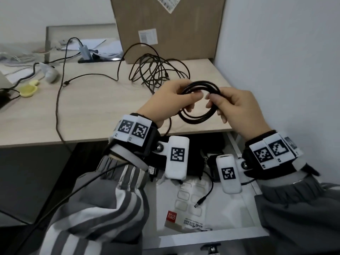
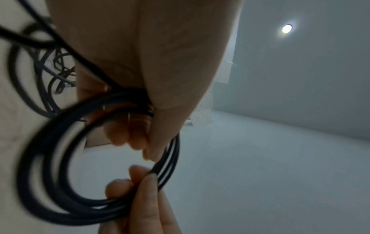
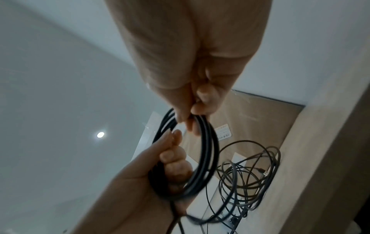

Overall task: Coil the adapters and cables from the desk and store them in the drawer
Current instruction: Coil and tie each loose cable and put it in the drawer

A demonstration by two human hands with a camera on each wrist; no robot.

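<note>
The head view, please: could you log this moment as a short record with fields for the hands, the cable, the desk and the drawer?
left hand: grips the coil's left side
right hand: pinches the coil's right side
black cable coil: several loops, held above the desk edge
loose cable tangle: uncoiled, on the desk by the cardboard box
drawer: open below the hands; holds a barrel-plug cable and a sticker pack

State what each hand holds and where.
Both hold the coiled black cable: left hand grips the coil's left side, right hand pinches its right side.
</note>
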